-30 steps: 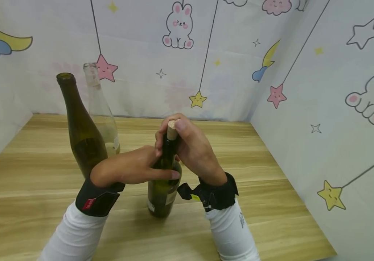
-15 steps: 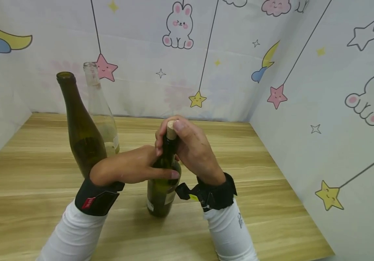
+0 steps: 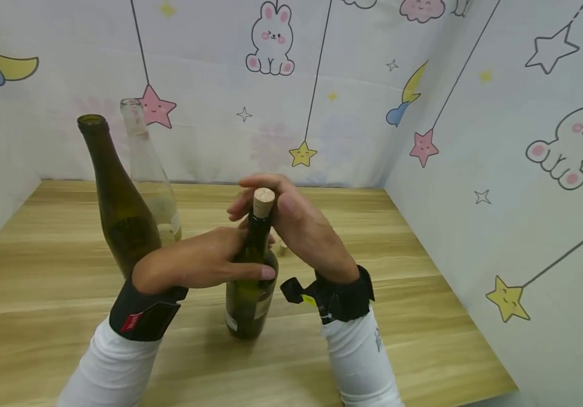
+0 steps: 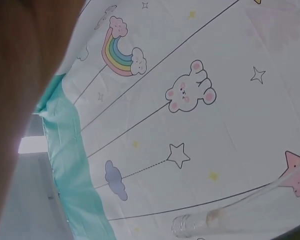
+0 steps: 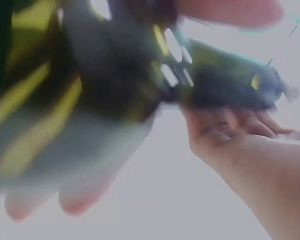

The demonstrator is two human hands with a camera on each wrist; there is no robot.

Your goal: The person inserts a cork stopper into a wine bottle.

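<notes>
A dark green wine bottle (image 3: 250, 305) stands upright on the table, a pale cork (image 3: 263, 202) protruding from its mouth. My left hand (image 3: 204, 257) grips the bottle below the neck, thumb across the front; its far fingers are hidden in the head view. Around the top of the neck my right hand (image 3: 301, 226) has its fingers loosely extended behind the cork, with the thumb beside it. The right wrist view, blurred, shows the bottle up close and the right hand (image 5: 230, 135) alongside the neck.
To the left stand an uncorked green bottle (image 3: 123, 209) and, behind it, a clear glass bottle (image 3: 151, 175). A small cork-coloured piece (image 3: 283, 248) lies on the wooden table (image 3: 372, 339) behind the hands. Printed cloth walls (image 3: 210, 141) enclose the table's back and sides.
My right fingers have loosened and spread away from the cork, the thumb moving off its top edge. The left hand keeps its grip on the bottle. The head view has shifted slightly.
</notes>
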